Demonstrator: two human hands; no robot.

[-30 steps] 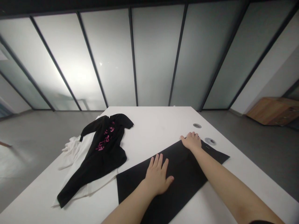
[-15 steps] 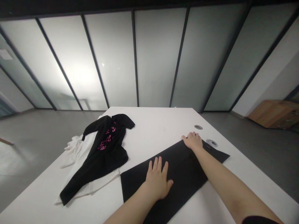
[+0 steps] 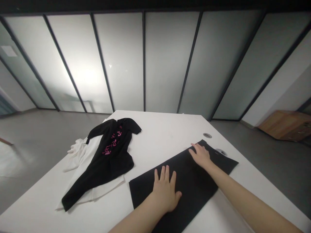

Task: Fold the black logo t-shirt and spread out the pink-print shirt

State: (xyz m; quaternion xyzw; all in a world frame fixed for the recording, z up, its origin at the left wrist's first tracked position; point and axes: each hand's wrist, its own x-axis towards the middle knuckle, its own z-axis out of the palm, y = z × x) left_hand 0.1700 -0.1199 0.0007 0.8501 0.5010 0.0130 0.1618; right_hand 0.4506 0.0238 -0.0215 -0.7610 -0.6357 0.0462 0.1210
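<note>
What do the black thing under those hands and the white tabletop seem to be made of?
The folded black cloth looks like a matte textile, judging by its soft, dull surface; the fibre can't be told. The white tabletop looks like smooth laminate, given its even colour and soft sheen, though it could be painted.

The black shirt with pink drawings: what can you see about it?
The black shirt lies on the white table, partly over a crumpled white cloth. Its fabric looks soft and slightly rumpled, stretched out long, with sleeves spread near the top. Bright pink squiggly print runs down its front. No hand touches it.
</note>
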